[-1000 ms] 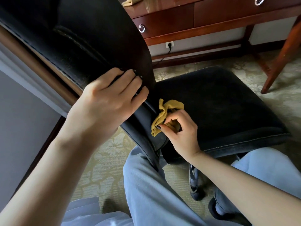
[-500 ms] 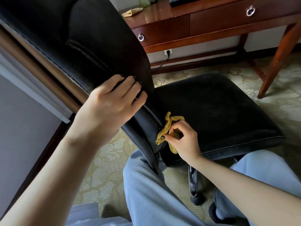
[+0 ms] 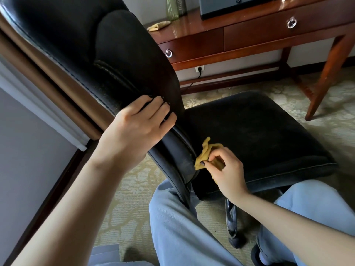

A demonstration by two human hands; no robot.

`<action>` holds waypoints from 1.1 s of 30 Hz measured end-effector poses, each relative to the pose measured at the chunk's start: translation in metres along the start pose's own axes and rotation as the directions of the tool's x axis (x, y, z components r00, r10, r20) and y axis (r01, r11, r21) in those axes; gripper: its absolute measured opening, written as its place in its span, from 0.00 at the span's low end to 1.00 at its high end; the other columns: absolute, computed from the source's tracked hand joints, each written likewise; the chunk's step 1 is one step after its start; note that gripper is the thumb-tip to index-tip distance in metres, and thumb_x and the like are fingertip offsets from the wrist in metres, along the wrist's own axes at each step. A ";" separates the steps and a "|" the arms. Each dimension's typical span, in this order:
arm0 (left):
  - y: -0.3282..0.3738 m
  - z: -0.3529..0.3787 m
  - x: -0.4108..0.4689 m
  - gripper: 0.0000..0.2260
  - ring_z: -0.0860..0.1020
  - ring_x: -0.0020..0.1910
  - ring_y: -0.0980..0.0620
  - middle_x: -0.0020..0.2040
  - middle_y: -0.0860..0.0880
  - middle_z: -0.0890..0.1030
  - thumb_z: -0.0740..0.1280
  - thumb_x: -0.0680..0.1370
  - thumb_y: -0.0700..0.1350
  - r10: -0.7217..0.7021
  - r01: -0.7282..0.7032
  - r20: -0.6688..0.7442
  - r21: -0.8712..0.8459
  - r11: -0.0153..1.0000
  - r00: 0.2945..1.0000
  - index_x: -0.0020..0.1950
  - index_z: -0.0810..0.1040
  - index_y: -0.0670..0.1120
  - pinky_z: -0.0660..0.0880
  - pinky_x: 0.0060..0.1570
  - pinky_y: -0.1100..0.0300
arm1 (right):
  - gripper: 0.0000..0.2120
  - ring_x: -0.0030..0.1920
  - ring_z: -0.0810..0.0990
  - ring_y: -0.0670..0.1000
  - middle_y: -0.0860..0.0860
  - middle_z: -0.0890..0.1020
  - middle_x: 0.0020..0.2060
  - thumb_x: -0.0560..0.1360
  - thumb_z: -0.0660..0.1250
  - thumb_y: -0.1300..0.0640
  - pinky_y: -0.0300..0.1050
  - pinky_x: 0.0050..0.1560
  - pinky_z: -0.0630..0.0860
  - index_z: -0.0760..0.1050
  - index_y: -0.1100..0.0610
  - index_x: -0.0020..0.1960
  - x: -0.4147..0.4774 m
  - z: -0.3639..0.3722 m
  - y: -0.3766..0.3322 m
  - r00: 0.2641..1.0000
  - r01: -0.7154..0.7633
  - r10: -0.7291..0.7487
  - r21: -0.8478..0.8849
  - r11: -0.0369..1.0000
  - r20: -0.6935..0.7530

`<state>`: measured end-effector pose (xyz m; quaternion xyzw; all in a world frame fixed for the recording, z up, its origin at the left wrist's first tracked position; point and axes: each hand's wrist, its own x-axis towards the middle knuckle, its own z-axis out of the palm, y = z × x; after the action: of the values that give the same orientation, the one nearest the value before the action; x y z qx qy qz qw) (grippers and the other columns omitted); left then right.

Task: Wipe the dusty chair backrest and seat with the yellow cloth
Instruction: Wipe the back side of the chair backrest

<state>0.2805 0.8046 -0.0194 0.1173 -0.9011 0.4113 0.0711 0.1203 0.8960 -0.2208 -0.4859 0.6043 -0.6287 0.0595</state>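
Currently, the left hand (image 3: 138,123) is lying over the side edge of the backrest (image 3: 115,60) with its fingers wrapping onto the front padding; its grip is clamped on that edge, steadying the chair. The right hand (image 3: 226,169) is pinching the yellow cloth (image 3: 206,152) between thumb and fingers, its grip closed on the bunched fabric. The cloth is sitting at the rear corner of the seat (image 3: 259,135), touching the lower end of the backrest. Grey dust is showing across the seat, so the wiping is, in my judgement, far from finished.

Risks noted:
- The cloth is crumpled into a small wad, so little of it is meeting the surface and streaks could be left.
- The pinch is looking light, and a firm stroke could be pulling the cloth free.
- The chair is standing on a base leg (image 3: 231,217) with a caster below the seat. If the left hand were releasing, the chair could be rolling or swivelling away.
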 end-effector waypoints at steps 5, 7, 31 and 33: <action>-0.002 -0.001 0.001 0.23 0.74 0.62 0.38 0.59 0.36 0.76 0.43 0.76 0.31 0.006 -0.005 0.027 -0.006 1.000 1.000 0.63 0.73 0.36 0.63 0.64 0.47 | 0.09 0.50 0.76 0.50 0.47 0.75 0.48 0.74 0.67 0.61 0.43 0.55 0.72 0.70 0.55 0.52 0.035 -0.004 -0.045 0.874 0.486 -0.486 -0.017 0.874 -0.007; -0.002 -0.002 0.001 0.22 0.74 0.62 0.37 0.60 0.36 0.76 0.45 0.76 0.32 0.012 -0.012 0.023 0.000 1.000 1.000 0.63 0.73 0.36 0.63 0.64 0.47 | 0.11 0.59 0.75 0.50 0.47 0.77 0.54 0.76 0.66 0.61 0.48 0.64 0.68 0.70 0.55 0.57 0.052 -0.002 -0.049 0.703 0.711 -0.700 -0.097 0.696 0.126; -0.001 0.000 0.001 0.23 0.74 0.62 0.40 0.59 0.38 0.77 0.44 0.78 0.31 0.001 -0.002 0.013 0.037 0.999 1.000 0.63 0.73 0.38 0.62 0.64 0.49 | 0.11 0.54 0.81 0.46 0.49 0.84 0.48 0.79 0.62 0.64 0.41 0.64 0.72 0.82 0.55 0.48 0.036 0.005 0.033 0.277 0.956 -0.725 -0.108 0.271 0.631; -0.001 0.000 0.001 0.23 0.74 0.62 0.40 0.60 0.38 0.77 0.44 0.77 0.31 0.005 -0.005 0.014 0.035 0.999 1.000 0.63 0.73 0.38 0.62 0.64 0.50 | 0.10 0.54 0.80 0.46 0.49 0.84 0.48 0.79 0.62 0.65 0.41 0.64 0.72 0.81 0.55 0.46 0.030 0.004 0.037 0.215 0.974 -0.686 -0.106 0.198 0.695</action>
<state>0.2799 0.8039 -0.0187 0.1193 -0.8946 0.4263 0.0617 0.0885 0.8637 -0.2360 -0.8786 0.3220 -0.1982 -0.2916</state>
